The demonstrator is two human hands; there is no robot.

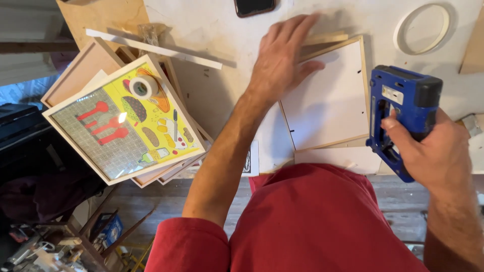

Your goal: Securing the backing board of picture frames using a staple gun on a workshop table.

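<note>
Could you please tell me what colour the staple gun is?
The staple gun is blue with a black top, seen in the head view.

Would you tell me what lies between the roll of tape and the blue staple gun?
In the head view, the left hand and the white-backed wooden frame lie between the roll of tape and the blue staple gun.

Dark phone screen (254,6) at table's far edge; white label (392,94) on blue stapler (403,116).

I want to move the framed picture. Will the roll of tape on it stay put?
Probably not if tilted: the roll of tape lies flat but loose on the smooth glazed framed picture, so it may slide. The picture tops an uneven stack of frames.
</note>
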